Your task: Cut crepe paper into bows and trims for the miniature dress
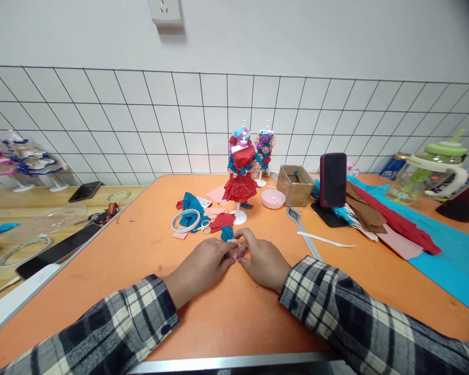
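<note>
My left hand (203,264) and my right hand (261,260) rest close together on the orange table (148,245), fingertips meeting. Between them they pinch a small pink paper piece (234,251), mostly hidden by the fingers. Just beyond the fingertips lie a blue scrap (226,233), a red scrap (221,221), small scissors (204,226) and a tape roll (185,220). Behind those stands a small mannequin in a red paper dress (241,179), with a second dressed mannequin (264,148) further back.
A pink bowl (273,198), a cardboard box (295,185) and a phone on a stand (333,179) sit at the back right. Sheets of red, brown, pink and blue paper (398,224) spread to the right, near a green-lidded bottle (430,172). A neighbouring wooden table (31,203) holds phones and tape.
</note>
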The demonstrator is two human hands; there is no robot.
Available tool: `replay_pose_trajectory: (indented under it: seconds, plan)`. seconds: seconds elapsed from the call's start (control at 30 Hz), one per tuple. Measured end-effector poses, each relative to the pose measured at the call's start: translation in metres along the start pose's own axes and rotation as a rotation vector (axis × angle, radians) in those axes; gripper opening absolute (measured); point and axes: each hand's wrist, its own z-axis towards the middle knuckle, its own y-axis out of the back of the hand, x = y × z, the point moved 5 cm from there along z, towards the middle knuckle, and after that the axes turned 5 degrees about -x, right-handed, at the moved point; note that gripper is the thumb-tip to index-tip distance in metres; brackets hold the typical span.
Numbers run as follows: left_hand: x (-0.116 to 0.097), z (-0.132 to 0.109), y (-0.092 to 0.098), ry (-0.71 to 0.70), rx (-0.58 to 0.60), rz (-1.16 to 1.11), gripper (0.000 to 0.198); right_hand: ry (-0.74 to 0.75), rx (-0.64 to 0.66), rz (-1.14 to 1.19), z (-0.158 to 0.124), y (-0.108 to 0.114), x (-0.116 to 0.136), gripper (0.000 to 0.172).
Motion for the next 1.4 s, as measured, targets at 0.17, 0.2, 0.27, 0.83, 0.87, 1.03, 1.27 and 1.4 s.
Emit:
replay_pose_trajectory:
  seconds: [0.17, 0.2, 0.27, 0.83, 0.87, 1.03, 1.27, 1.4]
  plan:
    - [-0.0012, 0.0001, -0.0012, -0.031, 0.010, 0.013, 0.022, -0.001, -0.007, 0.003, -0.0012, 0.0016, 0.0030, 0.039]
    - [-0.0013, 0.0002, -0.0008, -0.038, -0.001, 0.016, 0.022, 0.008, -0.015, 0.004, -0.0015, 0.0020, 0.0037, 0.039]
    - [-0.0015, 0.0004, 0.0003, -0.047, -0.022, 0.016, 0.022, 0.024, -0.027, 0.004, -0.0020, 0.0023, 0.0045, 0.039]
    - [-0.0009, 0.0010, -0.0014, -0.012, 0.008, 0.051, 0.021, 0.018, -0.020, -0.060, -0.0037, 0.0030, 0.0047, 0.044]
    - [-0.0018, 0.0012, -0.0003, -0.013, 0.001, 0.045, 0.020, 0.015, -0.017, -0.064, -0.0037, 0.0029, 0.0044, 0.044]
    - [-0.0047, 0.0011, 0.0009, -0.023, 0.010, 0.023, 0.019, -0.012, 0.005, -0.072, -0.0031, 0.0022, 0.0028, 0.041]
    - [-0.0029, 0.0013, -0.0008, -0.023, 0.021, 0.038, 0.020, -0.008, 0.014, -0.065, -0.0026, 0.0020, 0.0031, 0.037]
    - [-0.0037, 0.0014, 0.0004, -0.035, 0.013, 0.069, 0.022, 0.008, -0.001, -0.074, -0.0034, 0.0036, 0.0045, 0.039]
